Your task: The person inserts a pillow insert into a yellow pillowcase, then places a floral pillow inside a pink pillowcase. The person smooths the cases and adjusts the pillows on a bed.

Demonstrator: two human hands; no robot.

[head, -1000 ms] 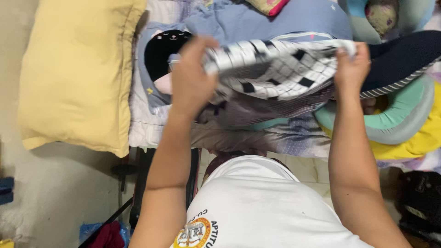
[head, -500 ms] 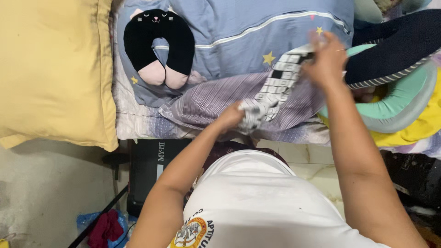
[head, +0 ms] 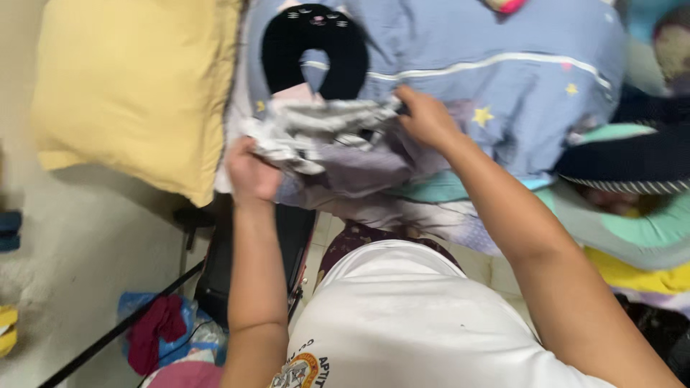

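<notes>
A: Hands status?
B: Left hand and right hand each grip an end of the cloth, bunched over the bed.
A: Pattern?
B: Blurred, unreadable.

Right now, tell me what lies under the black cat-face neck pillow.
The black neck pillow rests on a blue star-print blanket. Its lower ends are covered by the bunched white-and-black cloth that the left hand and right hand grip.
</notes>
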